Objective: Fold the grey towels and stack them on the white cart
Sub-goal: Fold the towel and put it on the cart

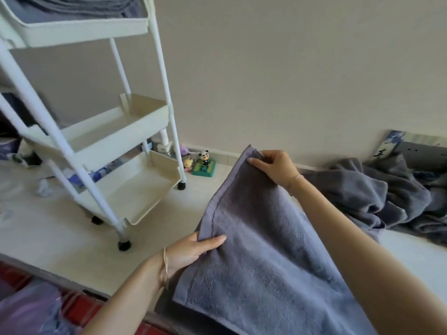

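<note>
Pale wall and a cream desk [48, 228] frame the work. On that desk's near edge hangs a soft grey terry towel [261, 250], held up by its hemmed side: the left hand [191, 250] pinches the lower corner, the right hand [273, 166] pinches the upper one, each grip clamped on cloth. It looks light, limp and non-slippery, best taken at the corners. More crumpled grey towels [387, 201] lie right; folded ones [79, 6] fill the white three-tier cart [135, 110].
</note>
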### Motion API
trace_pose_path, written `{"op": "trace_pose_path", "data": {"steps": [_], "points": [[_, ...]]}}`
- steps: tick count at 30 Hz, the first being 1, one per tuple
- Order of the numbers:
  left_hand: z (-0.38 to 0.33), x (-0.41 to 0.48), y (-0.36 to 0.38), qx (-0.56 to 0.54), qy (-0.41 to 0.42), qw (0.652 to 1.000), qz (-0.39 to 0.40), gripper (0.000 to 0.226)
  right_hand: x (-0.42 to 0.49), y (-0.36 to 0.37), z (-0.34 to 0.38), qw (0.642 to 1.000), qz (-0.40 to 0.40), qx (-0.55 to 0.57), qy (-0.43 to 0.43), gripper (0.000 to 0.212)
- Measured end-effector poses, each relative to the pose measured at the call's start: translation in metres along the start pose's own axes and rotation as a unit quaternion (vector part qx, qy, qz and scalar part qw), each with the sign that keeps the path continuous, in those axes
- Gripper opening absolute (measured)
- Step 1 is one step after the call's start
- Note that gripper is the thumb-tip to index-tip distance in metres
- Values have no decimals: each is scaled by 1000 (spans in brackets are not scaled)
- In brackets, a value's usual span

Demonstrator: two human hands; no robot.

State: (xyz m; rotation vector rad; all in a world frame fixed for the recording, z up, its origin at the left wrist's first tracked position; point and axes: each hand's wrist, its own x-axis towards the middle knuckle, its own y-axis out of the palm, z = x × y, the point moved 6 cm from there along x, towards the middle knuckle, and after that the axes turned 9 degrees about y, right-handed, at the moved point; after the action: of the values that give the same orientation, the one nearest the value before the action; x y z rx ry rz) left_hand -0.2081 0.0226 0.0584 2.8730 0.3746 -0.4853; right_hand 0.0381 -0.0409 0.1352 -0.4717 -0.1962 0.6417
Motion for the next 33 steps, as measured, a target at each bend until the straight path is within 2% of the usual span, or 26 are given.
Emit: {"op": "trace_pose_path", "data": {"steps": [3, 5, 7, 8, 13, 16, 18, 23, 26, 28, 31, 33], "points": [[55, 15, -53, 85, -61, 993, -49, 38, 31, 67, -58, 991, 28, -116, 58, 24], [93, 26, -85, 232, -82, 966, -84, 22, 36, 102, -108, 976, 70, -136, 153, 28], [114, 31, -103, 361, -76, 924, -101, 36, 33, 124, -147, 958, 86, -168, 216, 37], [117, 31, -105, 377, -58, 918, -111, 40, 32, 128, -158, 954, 77, -186, 222, 37], [120, 36, -114, 374, -10, 918, -136, 36, 34, 141, -160, 953, 58, -261, 140, 28], [122, 40, -114, 393, -2, 911, -123, 36, 32, 134, -137, 982, -30, -172, 71, 17], [125, 41, -115, 398, -7, 910, -117, 33, 35, 134, -130, 985, -60, -152, 55, 15], [132, 44, -121, 388, -37, 911, -134, 30, 50, 164, -151, 943, 0, -311, 115, 15], [137, 48, -124, 368, -52, 918, -140, 28, 54, 170, -148, 942, 11, -313, 121, 12], [135, 49, -123, 364, -51, 920, -136, 27, 57, 170, -146, 946, 32, -296, 126, 18], [122, 57, -125, 372, -17, 915, -156, 25, 60, 170, -149, 943, 73, -290, 145, 29], [105, 70, -121, 396, 27, 903, -165, 24, 62, 167, -141, 951, 71, -283, 102, 23]]}}
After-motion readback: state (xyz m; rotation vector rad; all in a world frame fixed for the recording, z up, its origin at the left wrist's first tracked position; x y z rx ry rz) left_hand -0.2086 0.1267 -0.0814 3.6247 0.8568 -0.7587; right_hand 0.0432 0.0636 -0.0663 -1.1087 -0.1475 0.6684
